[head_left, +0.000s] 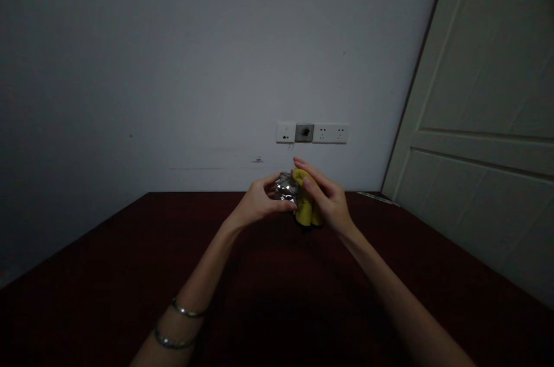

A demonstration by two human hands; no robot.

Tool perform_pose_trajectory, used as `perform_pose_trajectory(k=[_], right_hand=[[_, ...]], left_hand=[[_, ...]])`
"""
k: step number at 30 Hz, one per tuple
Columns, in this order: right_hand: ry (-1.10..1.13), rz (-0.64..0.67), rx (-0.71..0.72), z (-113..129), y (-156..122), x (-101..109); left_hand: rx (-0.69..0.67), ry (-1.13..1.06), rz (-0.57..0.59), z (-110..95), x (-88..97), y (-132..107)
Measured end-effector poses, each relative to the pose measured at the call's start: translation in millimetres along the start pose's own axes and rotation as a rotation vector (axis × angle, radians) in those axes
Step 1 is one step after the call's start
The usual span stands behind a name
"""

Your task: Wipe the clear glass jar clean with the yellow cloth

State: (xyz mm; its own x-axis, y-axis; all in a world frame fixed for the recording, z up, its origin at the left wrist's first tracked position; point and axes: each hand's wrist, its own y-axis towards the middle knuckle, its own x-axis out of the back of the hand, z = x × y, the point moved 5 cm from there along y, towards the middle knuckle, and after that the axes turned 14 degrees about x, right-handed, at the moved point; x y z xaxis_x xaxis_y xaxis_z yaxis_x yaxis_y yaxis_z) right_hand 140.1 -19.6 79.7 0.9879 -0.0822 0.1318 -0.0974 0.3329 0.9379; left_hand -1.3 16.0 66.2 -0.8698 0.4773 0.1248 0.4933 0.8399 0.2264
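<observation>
Between my two hands, above the dark table, is a shiny, clear object (286, 188) that looks like glass or clear plastic; its exact kind is hard to make out. My left hand (259, 201) is closed around its left side, thumb along the front and fingers behind. In my right hand (329, 199) is a folded yellow cloth (304, 211), pressed against the right side of the clear object. Part of the cloth hangs down below my right fingers. Two metal bangles (175, 344) circle my left forearm.
The dark red table (130, 251) reaches back to a pale wall (194, 67). Sockets and switches (331, 133) sit on the wall just behind my hands. A light panelled door (485, 96) stands along the right side. A thin flat strip (377, 198) lies at the table's far right edge.
</observation>
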Motion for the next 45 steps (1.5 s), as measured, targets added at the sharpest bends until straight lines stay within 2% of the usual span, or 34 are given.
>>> perform_pose_trajectory(k=[4, 7, 11, 17, 20, 23, 27, 32, 40, 45], right_hand=[[-0.06, 0.28, 0.122, 17, 0, -6], [-0.167, 0.342, 0.187, 23, -1, -10], [-0.223, 0.295, 0.226, 20, -2, -14], [-0.176, 0.224, 0.191, 13, -5, -13], [-0.135, 0.169, 0.117, 9, -6, -12], [-0.05, 0.075, -0.031, 0, -7, -10], [0.079, 0.002, -0.21, -13, -7, -8], [0.11, -0.05, -0.296, -16, -5, -7], [0.007, 0.07, -0.184, -12, -3, -7], [-0.177, 0.14, 0.068, 4, -2, -11]], left_hand=[[-0.004, -0.027, -0.041, 3, 4.9, 3], [-0.019, -0.057, -0.047, 3, 4.4, 3], [-0.021, -0.064, -0.049, -1, 0.7, 1], [0.039, 0.001, -0.034, 3, 6.1, 1], [0.044, 0.031, 0.033, 6, 10.2, 0], [0.015, 0.108, 0.069, 3, 12.1, -5], [-0.072, 0.353, -0.007, -5, 9.8, -10], [-0.181, 0.546, -0.145, -8, 5.0, -8], [-0.206, 0.464, -0.132, -3, 2.4, -5], [-0.264, 0.489, -0.172, -2, 1.5, -7]])
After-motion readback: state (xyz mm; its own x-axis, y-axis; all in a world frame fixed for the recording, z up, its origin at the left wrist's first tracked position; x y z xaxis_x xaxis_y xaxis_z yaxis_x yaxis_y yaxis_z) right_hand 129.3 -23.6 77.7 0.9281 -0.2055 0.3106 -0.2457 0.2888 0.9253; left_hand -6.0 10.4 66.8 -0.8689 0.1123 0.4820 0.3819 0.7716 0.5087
